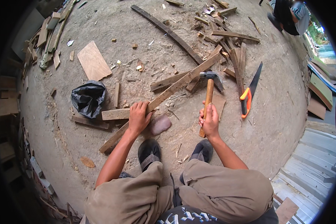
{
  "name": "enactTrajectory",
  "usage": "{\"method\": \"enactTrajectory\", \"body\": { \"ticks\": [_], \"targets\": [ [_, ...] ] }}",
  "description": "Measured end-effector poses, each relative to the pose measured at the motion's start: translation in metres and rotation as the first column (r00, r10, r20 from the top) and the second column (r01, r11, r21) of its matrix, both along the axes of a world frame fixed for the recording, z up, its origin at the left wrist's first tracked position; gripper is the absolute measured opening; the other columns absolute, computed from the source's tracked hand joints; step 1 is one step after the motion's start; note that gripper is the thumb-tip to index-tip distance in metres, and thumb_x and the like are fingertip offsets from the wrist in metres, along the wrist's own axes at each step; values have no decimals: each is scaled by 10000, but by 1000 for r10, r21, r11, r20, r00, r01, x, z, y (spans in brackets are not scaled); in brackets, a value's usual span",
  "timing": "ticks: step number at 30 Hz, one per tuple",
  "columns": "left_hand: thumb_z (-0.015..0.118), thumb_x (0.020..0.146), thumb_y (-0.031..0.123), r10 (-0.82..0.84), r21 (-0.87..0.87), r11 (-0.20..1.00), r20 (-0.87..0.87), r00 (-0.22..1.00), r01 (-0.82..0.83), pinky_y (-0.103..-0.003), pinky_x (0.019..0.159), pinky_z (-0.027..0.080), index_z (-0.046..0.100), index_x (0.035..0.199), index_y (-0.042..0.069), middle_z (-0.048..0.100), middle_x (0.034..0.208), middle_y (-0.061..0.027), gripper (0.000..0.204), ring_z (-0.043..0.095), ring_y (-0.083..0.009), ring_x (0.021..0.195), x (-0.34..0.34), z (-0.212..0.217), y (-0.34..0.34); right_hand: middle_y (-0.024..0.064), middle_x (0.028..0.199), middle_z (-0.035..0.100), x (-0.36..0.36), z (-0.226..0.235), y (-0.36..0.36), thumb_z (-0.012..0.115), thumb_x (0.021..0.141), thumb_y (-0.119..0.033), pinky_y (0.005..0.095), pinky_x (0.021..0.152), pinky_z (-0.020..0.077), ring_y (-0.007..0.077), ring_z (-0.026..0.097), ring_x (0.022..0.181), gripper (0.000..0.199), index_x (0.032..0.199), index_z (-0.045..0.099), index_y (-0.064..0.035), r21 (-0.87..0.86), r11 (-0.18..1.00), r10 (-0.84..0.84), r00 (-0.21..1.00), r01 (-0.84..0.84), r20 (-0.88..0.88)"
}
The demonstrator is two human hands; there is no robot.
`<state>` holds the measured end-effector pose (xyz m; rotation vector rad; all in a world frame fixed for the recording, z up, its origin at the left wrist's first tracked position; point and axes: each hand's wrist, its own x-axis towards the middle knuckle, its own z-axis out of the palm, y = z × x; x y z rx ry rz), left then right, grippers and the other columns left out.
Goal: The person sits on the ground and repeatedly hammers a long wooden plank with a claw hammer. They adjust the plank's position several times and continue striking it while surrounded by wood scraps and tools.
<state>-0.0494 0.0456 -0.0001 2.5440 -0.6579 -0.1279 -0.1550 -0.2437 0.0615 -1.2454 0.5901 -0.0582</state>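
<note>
Two shoes [149,152] – right hand [210,122] grips one hammer [208,97]; left hand [138,118] flat, pressing one long plank [168,93].

The wooden-handled steel hammer [207,98] is light brown and grey; the hand saw [250,91] has an orange handle and black blade; the crumpled plastic bag [87,98] is black.
</note>
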Motion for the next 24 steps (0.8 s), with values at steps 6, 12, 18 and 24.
{"method": "enactTrajectory", "body": {
  "ticks": [6, 12, 18, 24],
  "targets": [
    [758, 850, 213, -5, -113, 994, -139, 990, -11, -447, 872, 485, 622, 1192, -17, 626, 1065, -196, 433, 591, -394, 1004, 3, 18, 6, 31, 890, 507, -2, -15, -9, 449, 1090, -310, 219, 498, 416, 60, 504, 676, 331, 1275, 443, -37, -228, 970, -58, 991, 84, 119],
    [740, 884, 220, 31, -214, 973, -267, 963, -91, -429, 827, 506, 649, 1130, -33, 654, 1003, -213, 365, 642, -382, 923, -15, 36, 5, 60, 904, 540, 13, -2, -11, 583, 1032, -163, 246, 482, 477, 91, 560, 661, 355, 1278, 374, -18, -104, 975, -187, 977, 197, 97],
    [739, 904, 250, 88, -326, 929, -265, 960, -175, -406, 760, 512, 666, 1069, -37, 680, 974, -213, 339, 669, -340, 856, -26, 45, 0, 66, 859, 555, 12, 21, -17, 605, 1019, -193, 244, 427, 459, 88, 526, 525, 358, 1218, 370, -8, 76, 994, -76, 996, 79, -49],
    [684, 966, 336, 119, -200, 953, -440, 890, -226, -367, 605, 467, 660, 943, -31, 624, 698, -131, 368, 591, -209, 636, -12, 57, 19, 22, 757, 559, 18, 52, -23, 607, 1019, -258, 248, 423, 451, 84, 525, 492, 430, 1284, 378, -8, 316, 947, 90, 991, -54, -99]
  ]
}}
